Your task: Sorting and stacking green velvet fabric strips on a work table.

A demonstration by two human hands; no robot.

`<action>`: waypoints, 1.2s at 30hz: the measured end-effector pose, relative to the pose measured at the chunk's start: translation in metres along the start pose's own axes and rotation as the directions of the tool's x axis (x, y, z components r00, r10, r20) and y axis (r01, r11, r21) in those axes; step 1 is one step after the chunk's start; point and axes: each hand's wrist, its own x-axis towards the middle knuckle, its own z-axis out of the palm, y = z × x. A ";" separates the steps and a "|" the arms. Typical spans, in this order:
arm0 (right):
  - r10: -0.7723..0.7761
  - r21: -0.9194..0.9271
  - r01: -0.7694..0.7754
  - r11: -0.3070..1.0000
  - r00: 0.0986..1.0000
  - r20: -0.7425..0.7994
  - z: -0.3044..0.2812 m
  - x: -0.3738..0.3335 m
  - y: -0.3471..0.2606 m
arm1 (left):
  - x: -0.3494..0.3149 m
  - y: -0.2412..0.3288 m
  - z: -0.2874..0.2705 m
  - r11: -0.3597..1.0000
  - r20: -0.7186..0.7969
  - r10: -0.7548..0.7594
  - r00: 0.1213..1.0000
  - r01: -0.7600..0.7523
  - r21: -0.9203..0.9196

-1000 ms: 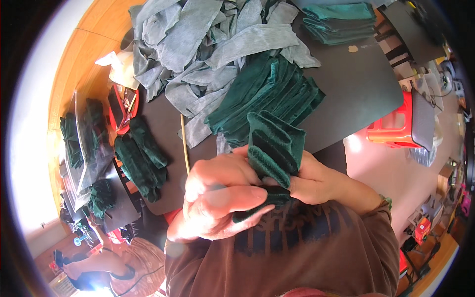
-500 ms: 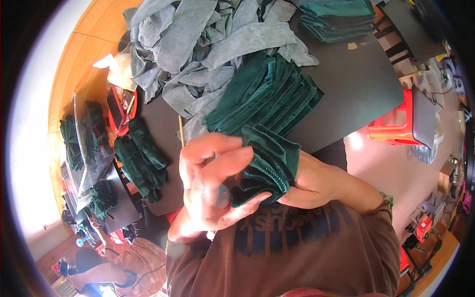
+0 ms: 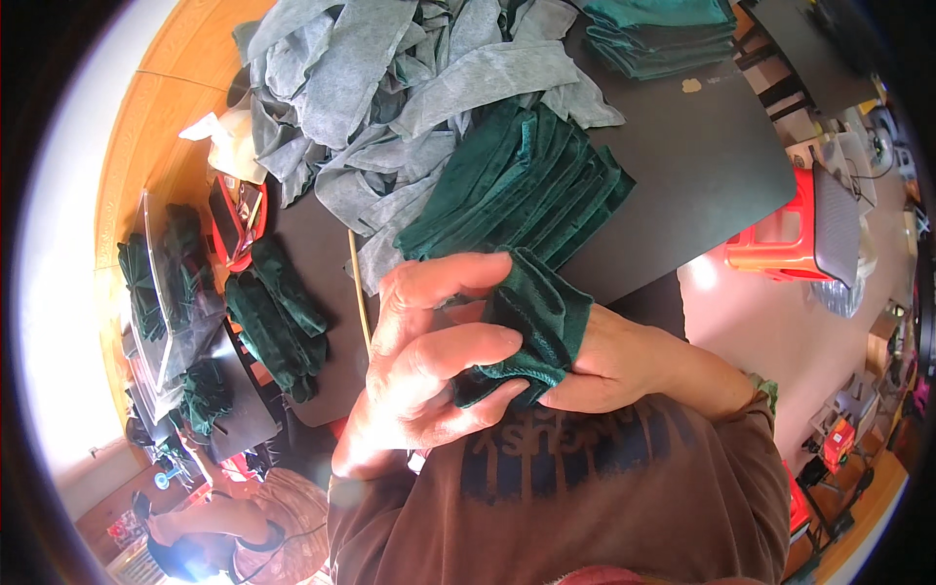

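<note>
A dark green velvet piece (image 3: 541, 317), bunched like a short sleeve, is between my two hands in front of my chest. My left hand (image 3: 419, 356) curls around its left side, the thumb at the lower edge and fingertips touching the folds. From the right, my right hand (image 3: 609, 366) holds the piece at its cuff-like edge; most of its fingers are hidden by the velvet. Just beyond lies a stack of folded green velvet pieces (image 3: 526, 185) on the dark table (image 3: 682, 185). A thin wooden stick (image 3: 358, 283) shows behind my left hand.
Grey-backed fabric pieces (image 3: 351, 78) form a large heap at the far side. More green cloth (image 3: 663, 39) is stacked far right. Rolled velvet bundles (image 3: 278, 322) and a red tray (image 3: 237, 219) sit left. A red stool (image 3: 790, 234) stands right; another person (image 3: 244, 526) is lower left.
My left hand's fingers have spread and shifted right onto the velvet, the index fingertip now at its top edge. The velvet's folds have flattened somewhat. The person at lower left has moved.
</note>
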 end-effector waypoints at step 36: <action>0.121 0.646 0.012 0.763 0.979 -0.161 0.003 0.012 -0.007 | 0.028 0.004 0.004 0.908 -0.192 0.127 0.973 -0.192 -0.371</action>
